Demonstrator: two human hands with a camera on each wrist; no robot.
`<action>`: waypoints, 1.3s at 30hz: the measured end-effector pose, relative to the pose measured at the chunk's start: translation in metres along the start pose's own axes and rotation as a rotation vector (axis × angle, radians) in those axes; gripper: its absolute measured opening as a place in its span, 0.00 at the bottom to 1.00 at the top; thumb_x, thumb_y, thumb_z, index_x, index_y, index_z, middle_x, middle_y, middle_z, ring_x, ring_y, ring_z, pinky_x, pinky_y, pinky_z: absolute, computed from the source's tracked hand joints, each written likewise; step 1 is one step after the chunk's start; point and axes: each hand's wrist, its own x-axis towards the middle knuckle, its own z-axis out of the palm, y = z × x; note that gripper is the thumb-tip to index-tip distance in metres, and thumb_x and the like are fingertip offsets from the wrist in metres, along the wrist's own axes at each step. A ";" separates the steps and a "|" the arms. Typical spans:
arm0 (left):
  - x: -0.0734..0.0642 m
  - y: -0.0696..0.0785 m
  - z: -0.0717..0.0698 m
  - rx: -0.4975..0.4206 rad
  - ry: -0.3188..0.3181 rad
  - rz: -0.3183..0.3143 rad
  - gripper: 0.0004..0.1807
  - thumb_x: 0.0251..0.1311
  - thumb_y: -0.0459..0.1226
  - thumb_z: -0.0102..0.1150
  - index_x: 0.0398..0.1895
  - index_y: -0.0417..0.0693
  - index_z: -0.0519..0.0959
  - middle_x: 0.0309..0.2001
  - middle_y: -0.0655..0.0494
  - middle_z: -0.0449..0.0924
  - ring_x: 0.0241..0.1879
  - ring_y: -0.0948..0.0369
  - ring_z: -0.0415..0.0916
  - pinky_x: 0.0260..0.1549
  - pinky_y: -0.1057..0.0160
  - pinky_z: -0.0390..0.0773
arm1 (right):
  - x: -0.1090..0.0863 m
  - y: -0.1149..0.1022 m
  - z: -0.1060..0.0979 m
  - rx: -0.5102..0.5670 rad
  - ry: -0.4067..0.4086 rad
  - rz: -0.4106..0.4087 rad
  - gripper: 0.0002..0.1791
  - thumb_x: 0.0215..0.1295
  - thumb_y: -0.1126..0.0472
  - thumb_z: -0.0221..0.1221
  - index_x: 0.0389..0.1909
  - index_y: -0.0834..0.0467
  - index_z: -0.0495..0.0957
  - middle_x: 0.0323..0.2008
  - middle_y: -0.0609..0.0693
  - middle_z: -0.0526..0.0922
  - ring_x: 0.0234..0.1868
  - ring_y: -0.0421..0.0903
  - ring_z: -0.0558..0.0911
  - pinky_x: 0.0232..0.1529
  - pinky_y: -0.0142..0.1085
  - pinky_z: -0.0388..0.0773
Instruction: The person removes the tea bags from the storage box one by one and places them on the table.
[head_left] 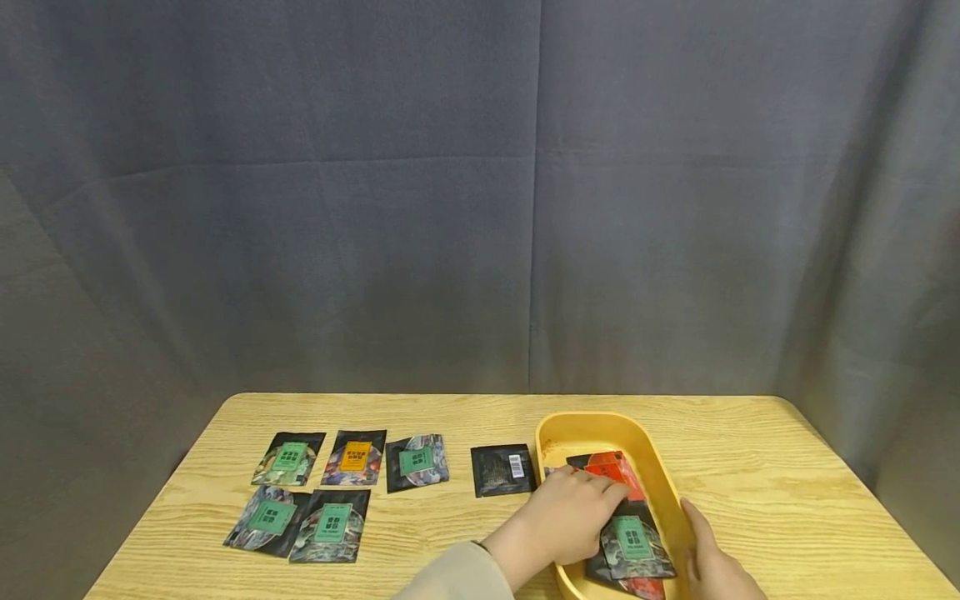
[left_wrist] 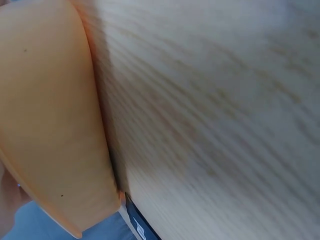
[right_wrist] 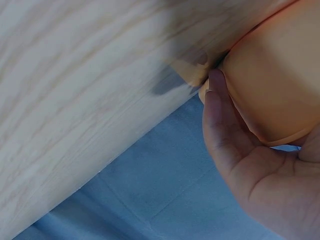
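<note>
A yellow plastic bin (head_left: 657, 479) stands at the right of the table, with several flat foil packets inside. My left hand (head_left: 566, 517) reaches over its left rim, knuckles up, above the packets; its fingertips are hidden, and I cannot tell whether they pinch anything. Just below that hand lies a black packet with a green label (head_left: 632, 537). A red and black packet (head_left: 622, 471) shows beyond the fingers. My right hand (head_left: 716, 558) grips the bin's right side near the front. In the right wrist view, a finger (right_wrist: 220, 112) runs along the bin's outer wall (right_wrist: 280, 75).
Left of the bin, a black packet (head_left: 501, 471) lies with its barcode up. Further left are several packets, among them an orange-labelled one (head_left: 354, 458) and a green-labelled one (head_left: 330, 527). Grey curtains (head_left: 420, 250) hang behind the wooden table (head_left: 757, 467).
</note>
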 end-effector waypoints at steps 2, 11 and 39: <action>-0.001 0.002 0.000 0.043 0.050 0.010 0.27 0.55 0.44 0.67 0.60 0.60 0.75 0.52 0.67 0.80 0.46 0.66 0.79 0.44 0.65 0.77 | 0.000 -0.001 -0.001 -0.003 -0.009 0.010 0.31 0.69 0.73 0.48 0.69 0.67 0.46 0.15 0.57 0.76 0.14 0.46 0.73 0.15 0.39 0.67; -0.006 0.006 -0.002 0.155 0.194 0.053 0.16 0.64 0.44 0.63 0.54 0.62 0.79 0.48 0.68 0.82 0.42 0.67 0.80 0.39 0.67 0.78 | -0.001 -0.009 -0.007 -0.014 -0.030 0.029 0.28 0.68 0.73 0.48 0.65 0.71 0.48 0.15 0.56 0.75 0.15 0.47 0.74 0.15 0.39 0.67; -0.038 -0.014 -0.043 0.113 0.489 0.014 0.12 0.62 0.41 0.66 0.48 0.63 0.83 0.45 0.70 0.81 0.46 0.68 0.78 0.44 0.66 0.77 | -0.003 -0.015 -0.012 0.019 -0.067 0.065 0.29 0.70 0.73 0.47 0.68 0.71 0.47 0.21 0.63 0.79 0.17 0.48 0.77 0.16 0.39 0.70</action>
